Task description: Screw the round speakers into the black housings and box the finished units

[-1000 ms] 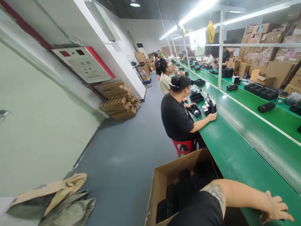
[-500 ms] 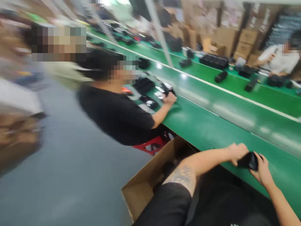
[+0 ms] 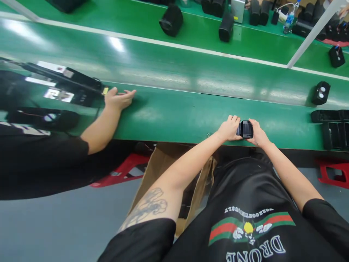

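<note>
A small black device (image 3: 245,128) sits at the near edge of the green bench (image 3: 177,112), held from both sides. My left hand (image 3: 229,128) is closed on its left end and my right hand (image 3: 257,133) is closed on its right end. Both forearms reach forward from my lap.
A co-worker's hand (image 3: 118,99) lies flat on the bench to the left, beside black trays (image 3: 68,85). An open cardboard box (image 3: 163,171) stands on the floor by my left leg. Black cases (image 3: 331,123) lie at right, and several black cylinders (image 3: 171,20) stand farther back.
The view has swung from looking down the line to looking down at the bench. My hands, which had come together on the black device, now hold it straight in front of me.
</note>
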